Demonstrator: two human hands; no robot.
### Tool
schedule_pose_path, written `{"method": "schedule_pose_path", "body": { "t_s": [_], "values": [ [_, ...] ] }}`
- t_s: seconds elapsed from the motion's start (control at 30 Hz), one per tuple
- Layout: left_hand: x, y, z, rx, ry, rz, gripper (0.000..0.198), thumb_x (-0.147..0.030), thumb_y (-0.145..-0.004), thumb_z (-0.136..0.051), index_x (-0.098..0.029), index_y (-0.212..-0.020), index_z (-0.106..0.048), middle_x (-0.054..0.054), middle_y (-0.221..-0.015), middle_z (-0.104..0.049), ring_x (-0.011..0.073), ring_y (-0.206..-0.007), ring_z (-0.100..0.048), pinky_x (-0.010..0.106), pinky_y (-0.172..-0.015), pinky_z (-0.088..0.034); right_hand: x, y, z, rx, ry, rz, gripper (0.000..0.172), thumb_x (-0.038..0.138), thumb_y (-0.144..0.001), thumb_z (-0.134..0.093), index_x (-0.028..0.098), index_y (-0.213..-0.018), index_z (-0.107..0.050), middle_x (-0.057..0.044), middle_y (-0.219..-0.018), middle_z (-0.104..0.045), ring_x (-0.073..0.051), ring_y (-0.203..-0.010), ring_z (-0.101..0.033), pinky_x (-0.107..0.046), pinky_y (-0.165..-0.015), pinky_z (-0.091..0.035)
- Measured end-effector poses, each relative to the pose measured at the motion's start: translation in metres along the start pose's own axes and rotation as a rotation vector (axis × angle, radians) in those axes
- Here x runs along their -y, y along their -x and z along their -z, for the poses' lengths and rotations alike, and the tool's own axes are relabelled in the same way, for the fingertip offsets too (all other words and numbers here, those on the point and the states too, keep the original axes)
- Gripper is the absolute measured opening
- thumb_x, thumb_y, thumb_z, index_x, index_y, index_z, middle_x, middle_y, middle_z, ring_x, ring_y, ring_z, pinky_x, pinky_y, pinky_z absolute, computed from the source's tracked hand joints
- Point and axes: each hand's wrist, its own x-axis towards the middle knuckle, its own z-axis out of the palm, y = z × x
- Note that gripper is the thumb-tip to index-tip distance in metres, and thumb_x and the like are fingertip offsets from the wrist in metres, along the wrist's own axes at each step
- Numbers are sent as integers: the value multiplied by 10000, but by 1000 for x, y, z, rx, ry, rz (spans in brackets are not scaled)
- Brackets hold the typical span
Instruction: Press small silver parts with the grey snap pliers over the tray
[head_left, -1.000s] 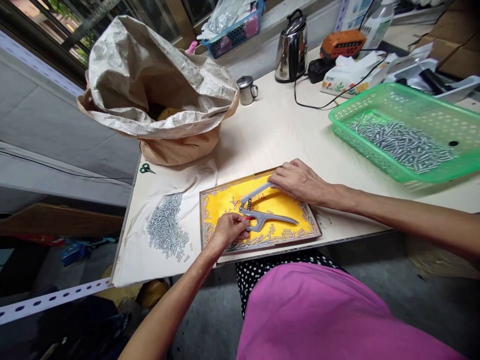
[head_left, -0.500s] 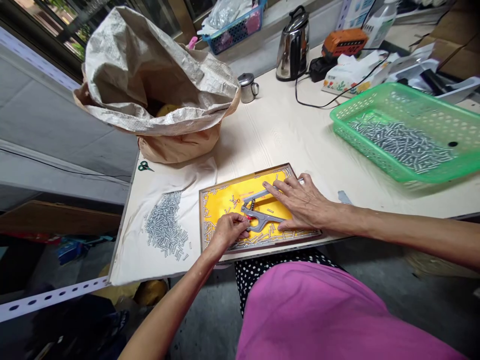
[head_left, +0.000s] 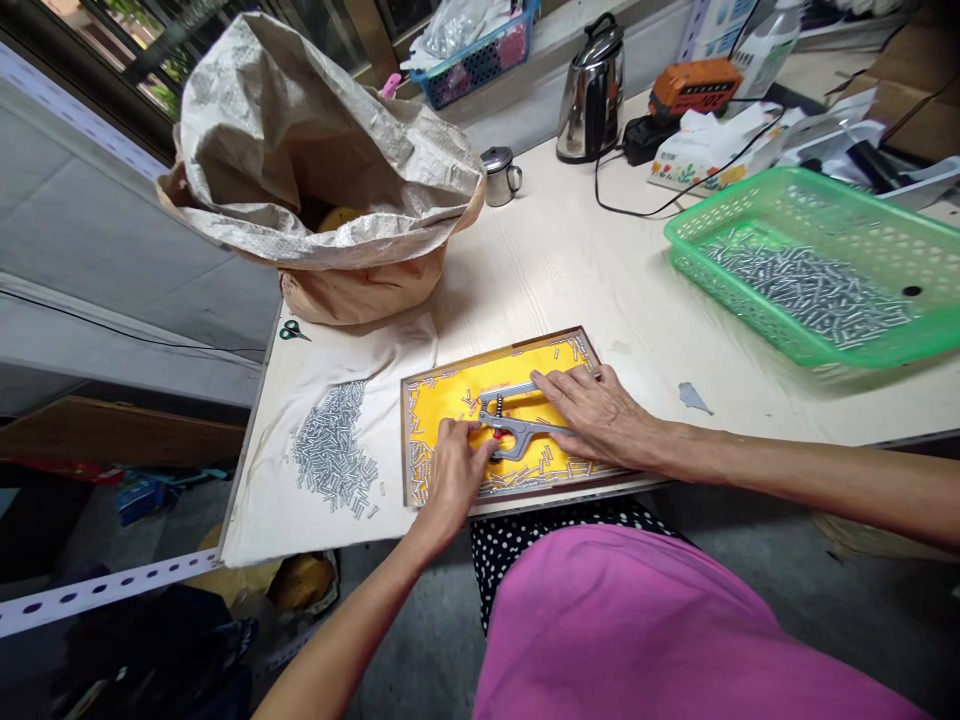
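Observation:
A yellow tray [head_left: 450, 395] with a brown rim lies at the table's near edge, with several small metal pins along its sides. On it rests a grey hand press tool [head_left: 514, 432]. My right hand [head_left: 596, 412] lies over the tool's two handles, fingers curled around them. My left hand [head_left: 454, 472] sits at the tool's jaw end, fingers pinched together there; what they pinch is too small to make out.
A heap of small metal pins [head_left: 331, 452] lies on a white cloth [head_left: 300, 505] left of the tray. A big paper sack [head_left: 322, 170] stands behind it, with green scissors [head_left: 292, 330] beside. A green basket [head_left: 814, 270] of pins sits right. A kettle [head_left: 592, 90] and a cup [head_left: 499, 175] stand far back.
My right hand slid from the upper handle down over both handles, which have come closer together. My left hand stayed at the jaw end, shifting a little downward.

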Motion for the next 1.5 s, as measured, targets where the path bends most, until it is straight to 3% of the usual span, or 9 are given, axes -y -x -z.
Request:
{"method": "schedule_pose_path", "body": {
  "t_s": [0.1, 0.2, 0.43, 0.7, 0.87, 1.0, 1.27, 1.37, 1.5],
  "values": [
    [-10, 5, -1, -247, -304, -356, 717, -311, -782, -770, -134, -1405, -463, 217, -1400, -521, 360, -1320, -486, 539, -1069, -438, 4, -4, 2, -39, 4, 44, 658, 303, -903, -416, 30, -1478, -249, -228, -1308, -562, -327, -1042, -494, -444, -827, -311],
    [-22, 0, -2, -214, -486, -536, 904, -353, -783, -764, -130, -1511, -276, 228, -1529, -382, 403, -1469, -249, 597, -1147, -320, 9, -12, 5, -77, 28, 83, 614, 258, -913, -395, 41, -1475, -272, -222, -1312, -564, -331, -1077, -503, -478, -879, -316],
    [-27, -18, -10, -154, -496, -533, 625, -252, -862, -621, -78, -1415, -386, 207, -1324, -576, 334, -1254, -529, 543, -1117, -368, 18, -26, -2, -115, 162, 63, 491, 121, -919, -350, 32, -1397, -417, -191, -1174, -633, -297, -1043, -523, -483, -955, -310],
    [-14, -37, -10, -1, -462, -413, 236, -208, -894, -567, -118, -1109, -606, 149, -1067, -700, 278, -1031, -646, 439, -966, -493, 13, -50, -25, 70, 34, 180, 389, 21, -917, -262, 123, -1076, -602, -98, -864, -636, -218, -773, -522, -384, -778, -352],
    [-3, -38, -9, -43, -411, -484, 480, -218, -883, -607, -86, -1330, -490, 220, -1363, -568, 312, -1302, -520, 490, -1074, -438, 7, -53, -26, -8, -14, 137, 353, 291, -982, -352, 105, -1220, -534, -132, -993, -622, -260, -880, -501, -392, -789, -355],
    [2, -26, -7, -26, -427, -694, 261, -209, -955, -516, -129, -1190, -598, 185, -1510, -442, 294, -1465, -320, 532, -1165, -340, -7, -46, -17, -82, -88, 91, 644, 617, -926, -410, 101, -1299, -498, -151, -1038, -607, -275, -906, -492, -386, -781, -340],
    [-31, -7, 8, -42, -544, -941, 249, -200, -993, -439, -190, -1031, -685, 65, -1462, -515, 274, -1471, -299, 536, -1185, -308, -64, -52, -20, -93, -127, 125, 430, 386, -1030, -237, 207, -810, -560, -63, -752, -604, -198, -734, -488, -348, -707, -321],
    [-11, -12, 31, -223, -508, -783, 244, -283, -995, -465, -213, -1064, -688, 80, -1356, -584, 259, -1344, -449, 476, -1103, -409, -78, -51, -16, -102, -95, 84, 431, 428, -1027, -236, 222, -791, -533, -61, -733, -593, -198, -701, -491, -360, -687, -327],
    [65, -24, 79, -522, -597, -125, 313, -271, -1000, -419, -182, -1022, -719, 127, -1083, -653, 268, -1049, -529, 392, -858, -487, -93, -38, -12, -105, -115, 19, 430, 476, -1017, -245, 246, -749, -489, -80, -699, -575, -218, -651, -492, -400, -654, -328]
  ]
}}
